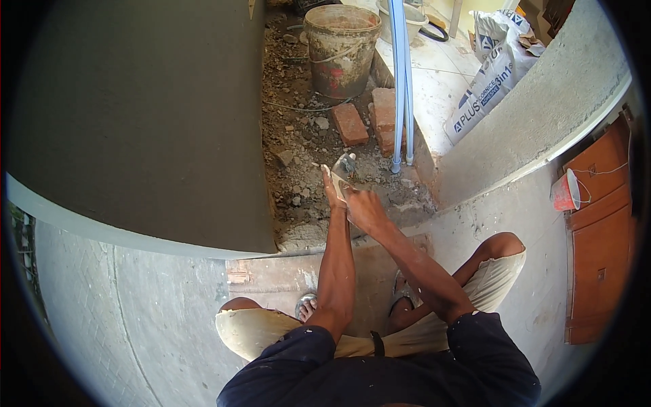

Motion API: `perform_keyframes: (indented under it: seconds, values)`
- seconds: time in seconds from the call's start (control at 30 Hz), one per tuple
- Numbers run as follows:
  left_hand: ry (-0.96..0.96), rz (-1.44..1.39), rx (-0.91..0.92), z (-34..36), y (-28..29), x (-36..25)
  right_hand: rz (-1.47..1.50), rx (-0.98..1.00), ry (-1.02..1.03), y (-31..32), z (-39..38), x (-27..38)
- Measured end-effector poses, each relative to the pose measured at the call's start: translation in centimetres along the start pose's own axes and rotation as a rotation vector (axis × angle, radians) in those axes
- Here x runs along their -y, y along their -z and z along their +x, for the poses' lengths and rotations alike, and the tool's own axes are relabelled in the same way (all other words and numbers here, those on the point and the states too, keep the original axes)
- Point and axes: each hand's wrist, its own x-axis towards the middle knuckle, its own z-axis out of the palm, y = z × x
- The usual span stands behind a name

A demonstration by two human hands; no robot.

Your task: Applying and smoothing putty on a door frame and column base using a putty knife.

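Both hands are raised over the rubble strip at the middle of the view. My left hand [333, 191] is closed on a small flat tool [344, 168] with a grey face and pale smears, its exact kind unclear. My right hand [366, 209] lies against the lower part of that tool, fingers curled; whether it grips the tool or only touches it I cannot make out. Two red bricks [350, 123] lie just beyond, one apart and one on a small stack [383, 108], beside upright light blue pipes [408, 88].
A dirty bucket [339, 57] stands on the rubble [291, 136]. Dark plastered wall [135, 122] bounds the left, a pale low wall [515, 122] the right. A printed white sack [485, 95] leans behind it. A red-and-white pail [563, 193] is beside wooden panels [597, 264].
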Motion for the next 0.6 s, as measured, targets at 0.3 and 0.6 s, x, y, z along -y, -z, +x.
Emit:
perform_keyframes:
  seconds: [0.3, 0.6]
  values:
    - [0.077, 0.015, 0.009, -0.2, -0.1, 2.5, -0.089, -0.021, -0.042, 0.2, 1.8, -3.9]
    - [-0.008, 0.011, -0.008, 0.8, -0.8, 3.5, -0.085, -0.036, -0.116, 0.4, 2.9, -6.3]
